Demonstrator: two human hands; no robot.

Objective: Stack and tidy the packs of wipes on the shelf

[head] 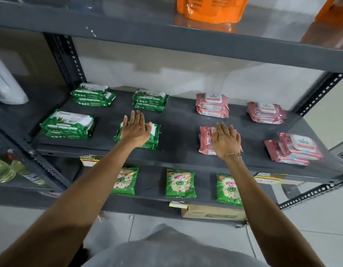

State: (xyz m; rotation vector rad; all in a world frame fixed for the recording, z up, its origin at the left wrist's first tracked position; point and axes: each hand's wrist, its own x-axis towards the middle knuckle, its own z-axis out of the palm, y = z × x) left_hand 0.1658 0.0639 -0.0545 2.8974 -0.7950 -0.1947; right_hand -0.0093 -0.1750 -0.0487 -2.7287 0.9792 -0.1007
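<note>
Green and pink wipe packs lie in small stacks on a dark grey shelf [178, 120]. My left hand [136, 130] rests flat, fingers apart, on a front green stack [154, 137]. My right hand [225, 139] lies flat on a front pink stack [205, 139]. More green stacks sit at the front left [67, 125], back left [92, 95] and back middle [149, 100]. Pink stacks sit at the back [212, 106], back right [266, 112] and front right [296, 149], the last with its top pack shifted askew.
Green detergent bags [180, 183] lie on the shelf below, above a cardboard box [213, 211]. Orange pouches [211, 8] stand on the shelf above. A white jug [6, 83] and oil bottles [4, 170] occupy the left rack. Perforated steel uprights [68, 58] frame the bay.
</note>
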